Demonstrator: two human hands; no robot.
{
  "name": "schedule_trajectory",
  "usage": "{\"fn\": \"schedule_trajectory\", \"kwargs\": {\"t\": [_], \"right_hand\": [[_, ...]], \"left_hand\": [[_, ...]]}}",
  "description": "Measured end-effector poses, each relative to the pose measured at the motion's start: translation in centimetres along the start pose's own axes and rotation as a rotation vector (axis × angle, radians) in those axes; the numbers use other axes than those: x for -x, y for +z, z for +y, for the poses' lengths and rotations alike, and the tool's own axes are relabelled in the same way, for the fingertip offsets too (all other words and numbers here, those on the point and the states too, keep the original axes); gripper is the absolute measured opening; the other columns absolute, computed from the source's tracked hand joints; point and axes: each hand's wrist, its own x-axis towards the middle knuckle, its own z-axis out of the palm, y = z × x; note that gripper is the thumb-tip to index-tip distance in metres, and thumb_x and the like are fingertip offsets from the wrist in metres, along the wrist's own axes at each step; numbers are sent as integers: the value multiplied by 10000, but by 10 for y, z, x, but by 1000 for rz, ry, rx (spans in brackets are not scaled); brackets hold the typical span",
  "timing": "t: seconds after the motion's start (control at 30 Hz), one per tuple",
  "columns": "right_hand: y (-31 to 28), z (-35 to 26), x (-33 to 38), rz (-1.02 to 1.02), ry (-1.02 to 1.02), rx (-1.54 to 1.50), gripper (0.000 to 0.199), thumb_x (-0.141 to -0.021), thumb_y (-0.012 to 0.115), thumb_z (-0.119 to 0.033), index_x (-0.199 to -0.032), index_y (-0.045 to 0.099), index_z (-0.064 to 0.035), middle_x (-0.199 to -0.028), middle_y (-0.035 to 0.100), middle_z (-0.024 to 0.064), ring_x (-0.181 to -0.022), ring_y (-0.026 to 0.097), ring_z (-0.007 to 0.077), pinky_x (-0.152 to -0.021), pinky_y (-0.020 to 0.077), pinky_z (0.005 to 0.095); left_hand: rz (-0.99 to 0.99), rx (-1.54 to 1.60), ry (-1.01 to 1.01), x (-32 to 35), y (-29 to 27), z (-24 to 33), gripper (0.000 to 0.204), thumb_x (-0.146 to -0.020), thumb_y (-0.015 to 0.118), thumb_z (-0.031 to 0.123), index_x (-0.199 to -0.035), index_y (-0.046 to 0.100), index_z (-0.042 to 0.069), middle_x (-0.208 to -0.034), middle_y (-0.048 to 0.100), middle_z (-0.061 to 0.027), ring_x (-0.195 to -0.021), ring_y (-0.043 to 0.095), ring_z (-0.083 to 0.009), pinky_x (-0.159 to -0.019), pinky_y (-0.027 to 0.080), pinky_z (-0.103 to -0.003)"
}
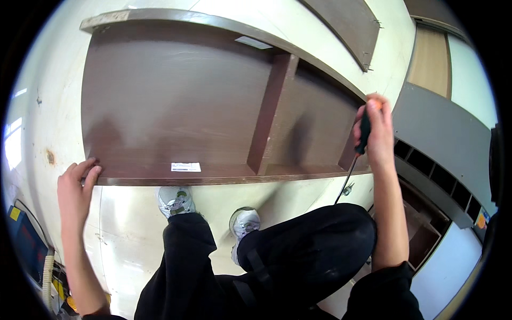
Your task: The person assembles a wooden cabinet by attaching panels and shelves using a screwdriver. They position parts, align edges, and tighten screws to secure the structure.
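A dark brown cabinet carcass (176,90) lies on the floor in front of me, with raised side boards and a cross divider (272,112). My left hand (76,189) is at its near left corner, thumb and fingers closed round the end of the near side board (224,180). Above the cabinet's right end, my right hand (377,133) grips a screwdriver (365,130) with a black and orange handle. Its long thin shaft points down towards my knee, the tip close to my trouser leg and apart from the cabinet.
A loose brown panel (346,26) with metal pins along its end lies beyond the cabinet. Grey and white furniture parts (442,117) stand at the right. A small metal fitting (348,189) is on the floor near the shaft. At the lower left sits a blue box (24,240) beside a ribbed hose (48,274).
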Motion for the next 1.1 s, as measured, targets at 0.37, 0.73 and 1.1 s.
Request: {"fn": "schedule_trajectory", "kwargs": {"t": [0.37, 0.73, 1.1], "right_hand": [[-70, 85, 48, -117, 182, 62, 280, -1013, 562, -332, -1180, 481, -121, -699, 501, -6, -529, 508, 84, -500, 422, 257], [-134, 130, 110, 174, 400, -176, 283, -1035, 514, -310, -1235, 434, -126, -877, 555, 37, -571, 526, 93, -488, 436, 246], [-84, 51, 162, -182, -141, 253, 163, -914, 643, -139, -819, 541, -55, -763, 545, 85, -547, 554, 206, -497, 456, 294]], "left_hand": [[-454, -278, 52, -48, -14, 5, 92, -805, 684, 13, -815, 645, -70, -730, 616, -210, -676, 600, -315, -642, 461, -405], [-495, -48, -32, -45, 0, -32, 254, -1057, 362, 170, -1033, 515, -31, -958, 588, -159, -841, 568, -279, -783, 489, -369], [-1201, 863, -74, 31, 57, 152, 75, -845, 426, 46, -891, 409, 102, -775, 484, -19, -656, 416, -103, -568, 334, -253]]}}
